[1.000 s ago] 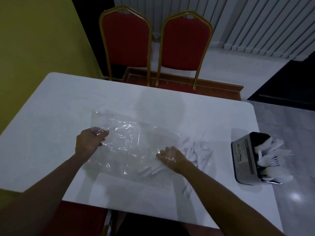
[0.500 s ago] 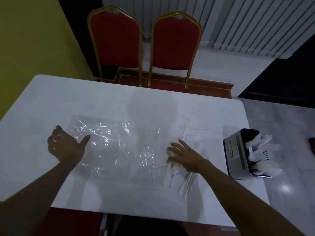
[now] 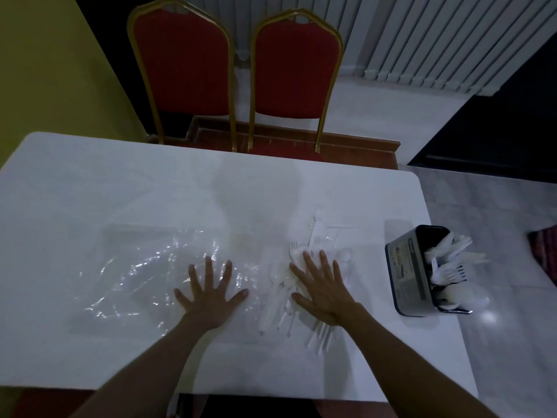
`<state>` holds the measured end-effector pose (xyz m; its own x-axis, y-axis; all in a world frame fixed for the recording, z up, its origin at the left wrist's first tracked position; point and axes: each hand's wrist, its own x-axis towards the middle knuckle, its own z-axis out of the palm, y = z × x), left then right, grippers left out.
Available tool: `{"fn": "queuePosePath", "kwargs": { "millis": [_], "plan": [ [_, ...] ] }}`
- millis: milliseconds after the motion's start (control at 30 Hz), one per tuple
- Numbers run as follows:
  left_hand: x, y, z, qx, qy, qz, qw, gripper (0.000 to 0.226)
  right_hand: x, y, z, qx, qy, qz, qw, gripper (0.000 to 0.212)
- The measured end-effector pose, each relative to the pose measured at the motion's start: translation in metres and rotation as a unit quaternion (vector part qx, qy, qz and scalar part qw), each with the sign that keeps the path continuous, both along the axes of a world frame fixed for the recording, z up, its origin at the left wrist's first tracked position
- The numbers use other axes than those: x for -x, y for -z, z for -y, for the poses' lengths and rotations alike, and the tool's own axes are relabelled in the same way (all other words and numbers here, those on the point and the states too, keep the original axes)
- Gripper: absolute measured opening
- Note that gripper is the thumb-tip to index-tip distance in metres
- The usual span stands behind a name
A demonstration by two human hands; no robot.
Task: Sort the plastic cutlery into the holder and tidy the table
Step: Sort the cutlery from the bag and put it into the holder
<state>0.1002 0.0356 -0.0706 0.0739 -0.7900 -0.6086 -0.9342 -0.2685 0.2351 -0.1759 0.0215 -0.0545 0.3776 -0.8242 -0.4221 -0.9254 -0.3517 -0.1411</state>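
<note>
A clear plastic bag (image 3: 129,270) lies flat on the white table (image 3: 150,182). My left hand (image 3: 209,292) rests on the bag's right part, fingers spread flat. My right hand (image 3: 324,286) lies flat with spread fingers on a pile of loose white plastic cutlery (image 3: 316,236), forks and other pieces, just right of the bag. Part of the pile is hidden under that hand. A dark cutlery holder (image 3: 405,271) stands near the table's right edge with several white forks and spoons (image 3: 449,267) sticking out of it.
Two red chairs with gold frames (image 3: 238,73) stand behind the table's far edge. A yellow wall is at the left. The holder sits close to the table's right edge, with grey floor beyond it.
My left hand let go of the bag, swung out to its left end, then came to rest flat on its right part. The bag now lies flattened. My right hand has stayed on the cutlery pile.
</note>
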Motion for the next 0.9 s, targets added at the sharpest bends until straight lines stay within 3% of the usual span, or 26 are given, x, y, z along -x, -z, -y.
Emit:
{"fn": "queuePosePath", "kwargs": {
  "millis": [267,367,433,500,567,667,733,833,900],
  "plan": [
    [-0.098,0.007,0.014,0.018,-0.005,0.059,0.998,0.087,-0.025,0.020,0.000,0.024,-0.047,0.050,0.997,0.069],
    [-0.089,0.001,0.018,0.087,-0.010,0.067,0.994,0.094,-0.017,0.013,0.012,0.068,-0.058,0.083,0.993,0.061],
    [-0.067,-0.002,0.021,0.179,-0.015,0.023,0.984,0.091,-0.008,0.011,0.032,0.150,0.002,0.093,0.984,0.053],
    [-0.034,-0.007,0.021,0.258,-0.007,-0.036,0.965,0.068,-0.001,0.011,0.059,0.219,0.125,0.088,0.964,0.039],
    [0.005,-0.016,0.020,0.219,-0.014,-0.103,0.970,0.044,-0.002,0.001,0.084,0.191,0.256,0.072,0.945,0.036],
    [0.051,-0.024,0.017,0.094,-0.055,-0.136,0.985,0.039,-0.009,-0.004,0.112,0.066,0.406,0.088,0.907,0.056],
    [0.066,-0.019,0.017,0.047,-0.029,-0.129,0.990,0.041,-0.013,0.003,0.124,0.019,0.439,0.123,0.890,0.055],
    [0.069,-0.013,0.020,0.009,-0.023,-0.137,0.990,0.042,-0.010,0.007,0.132,0.001,0.461,0.190,0.867,0.026],
    [0.065,-0.008,0.022,0.015,-0.041,-0.145,0.988,0.044,-0.001,0.000,0.137,0.017,0.460,0.213,0.862,0.032]
  ]
}}
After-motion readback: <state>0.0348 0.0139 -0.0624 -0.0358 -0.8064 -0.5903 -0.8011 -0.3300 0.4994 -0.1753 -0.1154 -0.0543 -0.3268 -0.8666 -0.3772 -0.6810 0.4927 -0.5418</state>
